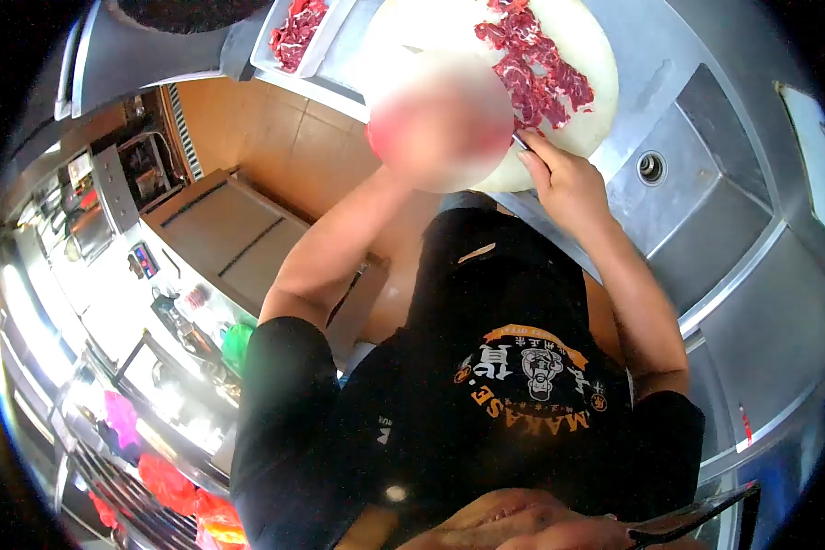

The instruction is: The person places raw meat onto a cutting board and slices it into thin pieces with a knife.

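My left hand (440, 119) is over the near left part of a round white cutting board (591, 55). A round blur covers it, so its fingers cannot be made out. Red meat shows at the edges of the blur. At the board's near edge, my right hand (564, 179) is closed around a knife (522, 140); only a short metal piece shows by the thumb and forefinger, and the blur hides the rest. Beyond it on the board lie cut pieces of raw red meat (536, 78).
A white tray (319, 44) with more raw meat stands left of the board. On the right is a steel sink basin with a drain (652, 168). A brown cabinet (229, 229) and a bright counter with a green item (237, 346) are at left.
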The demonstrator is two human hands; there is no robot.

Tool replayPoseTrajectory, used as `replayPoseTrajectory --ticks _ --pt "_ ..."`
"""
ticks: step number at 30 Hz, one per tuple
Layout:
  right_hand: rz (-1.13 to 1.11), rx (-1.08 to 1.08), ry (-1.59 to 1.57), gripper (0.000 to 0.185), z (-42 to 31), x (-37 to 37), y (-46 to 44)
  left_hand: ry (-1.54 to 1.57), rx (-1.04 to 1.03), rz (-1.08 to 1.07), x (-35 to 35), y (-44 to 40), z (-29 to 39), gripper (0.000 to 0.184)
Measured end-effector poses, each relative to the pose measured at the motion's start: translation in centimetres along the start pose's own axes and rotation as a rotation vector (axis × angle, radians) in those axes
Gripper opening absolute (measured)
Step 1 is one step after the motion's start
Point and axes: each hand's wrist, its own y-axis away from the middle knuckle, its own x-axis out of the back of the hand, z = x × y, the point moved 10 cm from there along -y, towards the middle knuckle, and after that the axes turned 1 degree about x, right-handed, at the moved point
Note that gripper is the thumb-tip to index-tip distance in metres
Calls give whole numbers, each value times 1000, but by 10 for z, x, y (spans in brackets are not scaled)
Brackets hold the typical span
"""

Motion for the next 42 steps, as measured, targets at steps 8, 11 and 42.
replayPoseTrajectory --ticks 8,11,42 --pt "-59 -56 54 37 18 -6 6 43 29 -6 0 -1 -7 24" --pt "-200 -74 -25 38 2 -47 -86 35 5 -10 -5 1 -2 25" --pt "-151 -68 58 33 10 -42 -60 130 30 51 -11 10 -15 21"
